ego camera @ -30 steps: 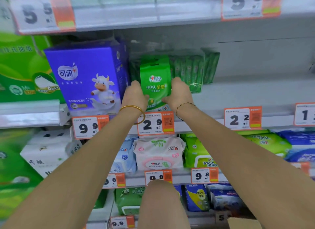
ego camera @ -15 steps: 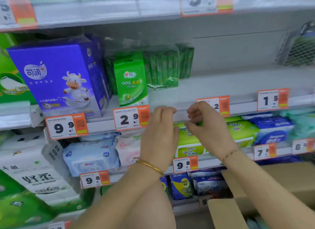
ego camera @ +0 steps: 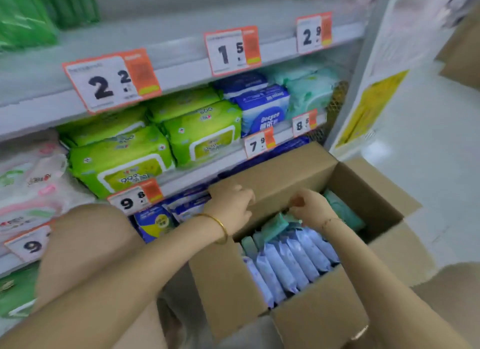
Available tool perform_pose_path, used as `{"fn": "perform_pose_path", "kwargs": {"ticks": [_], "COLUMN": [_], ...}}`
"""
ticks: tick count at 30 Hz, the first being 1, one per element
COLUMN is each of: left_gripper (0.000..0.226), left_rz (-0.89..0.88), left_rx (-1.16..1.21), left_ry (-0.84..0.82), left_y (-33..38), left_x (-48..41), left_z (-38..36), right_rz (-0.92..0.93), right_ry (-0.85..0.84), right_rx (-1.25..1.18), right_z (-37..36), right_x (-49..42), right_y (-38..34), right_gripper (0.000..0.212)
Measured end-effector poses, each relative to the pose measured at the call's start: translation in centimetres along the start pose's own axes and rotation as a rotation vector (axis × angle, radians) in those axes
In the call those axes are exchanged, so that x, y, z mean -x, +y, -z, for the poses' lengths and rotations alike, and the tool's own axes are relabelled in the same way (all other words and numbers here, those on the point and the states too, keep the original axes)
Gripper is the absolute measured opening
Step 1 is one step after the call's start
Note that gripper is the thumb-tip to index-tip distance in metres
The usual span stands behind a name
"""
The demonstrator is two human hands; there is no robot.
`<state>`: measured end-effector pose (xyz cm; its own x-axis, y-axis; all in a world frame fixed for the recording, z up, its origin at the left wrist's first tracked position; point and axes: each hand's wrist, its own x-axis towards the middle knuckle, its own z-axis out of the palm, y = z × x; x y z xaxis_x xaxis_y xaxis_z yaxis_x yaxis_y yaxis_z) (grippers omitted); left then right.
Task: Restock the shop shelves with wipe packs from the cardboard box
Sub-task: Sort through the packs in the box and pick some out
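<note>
An open cardboard box [ego camera: 293,172] stands below the shelves at the lower right. Inside it, several light blue wipe packs [ego camera: 291,265] stand on edge, with teal packs [ego camera: 275,225] behind them. My left hand [ego camera: 231,205] hovers at the box's far flap, fingers loosely curled, holding nothing. Just above the teal packs is my right hand [ego camera: 311,207], fingers also loosely curled and empty. The shelf [ego camera: 187,63] above carries price tags and has bare room behind them.
Green wipe packs [ego camera: 122,161], blue packs [ego camera: 262,109] and pale teal packs [ego camera: 309,89] fill the middle shelf. Pink-white packs [ego camera: 28,182] lie at the left. A white shelf upright [ego camera: 363,70] ends the rack on the right, with pale floor [ego camera: 428,151] beyond.
Both hands have left the green pack standing on the upper shelf and dropped down and right to the open box. My view has swung down to the box.
</note>
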<state>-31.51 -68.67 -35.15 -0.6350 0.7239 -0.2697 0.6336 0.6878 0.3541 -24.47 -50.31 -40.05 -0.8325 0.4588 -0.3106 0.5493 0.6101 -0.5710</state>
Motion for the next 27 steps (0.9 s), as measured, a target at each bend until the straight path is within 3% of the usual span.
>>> {"fn": "perform_pose_path", "kwargs": {"ticks": [7, 11, 14, 17, 20, 23, 27], "left_gripper": [0.029, 0.026, 0.027, 0.026, 0.027, 0.025, 0.030], "left_rz": [0.055, 0.063, 0.074, 0.090, 0.099, 0.129, 0.116], "left_rx": [0.010, 0.044, 0.057, 0.089, 0.146, 0.253, 0.335], "left_ry": [-0.158, -0.202, -0.196, -0.201, -0.178, -0.120, -0.064], "left_y": [0.2, 0.0, -0.6, -1.6, -2.2, -2.7, -2.1], "left_x": [-5.7, -8.6, -9.9, -10.4, -10.2, -9.7, -7.9], "left_z": [-3.3, -3.9, -3.8, -3.3, -2.6, -2.2, -2.3], "right_rz": [-0.219, -0.428, -0.478, -0.405, -0.369, -0.318, -0.088], "right_ry": [-0.108, -0.181, -0.137, -0.134, -0.131, -0.193, -0.296], "right_rx": [0.012, -0.091, -0.083, -0.031, -0.030, -0.096, -0.091], "right_z": [-5.3, -9.0, -9.6, -9.4, -8.7, -5.2, 0.6], "right_x": [-5.6, -7.6, -8.6, -8.6, -8.2, -6.9, -4.9], "right_y": [5.6, 7.3, 7.5, 7.1, 7.2, 6.4, 4.2], "right_gripper": [0.012, 0.049, 0.052, 0.033, 0.036, 0.020, 0.008]}}
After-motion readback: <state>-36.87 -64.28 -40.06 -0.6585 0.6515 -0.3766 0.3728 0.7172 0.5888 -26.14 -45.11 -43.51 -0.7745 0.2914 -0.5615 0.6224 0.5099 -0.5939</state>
